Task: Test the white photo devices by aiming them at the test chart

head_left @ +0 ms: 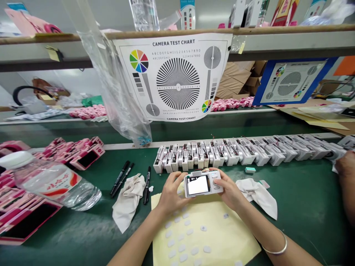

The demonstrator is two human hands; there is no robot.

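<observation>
Clasping a silver compact camera (pixel 203 174) between left grip (pixel 171 192) and right grip (pixel 229 189), both closed on its edges, just above a yellow sheet (pixel 222 236) of white pads (pixel 183 242), risking, through a slackened hold, a drop onto the desk (pixel 291 210) and a scratched screen (pixel 198 185).

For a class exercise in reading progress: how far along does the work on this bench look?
Apparently done: the pink cameras piled at left. In hand: the left hand and right hand hold a silver compact camera, screen lit. Left: a long row of open camera bodies with exposed wires, and white pads on a yellow sheet.
</observation>
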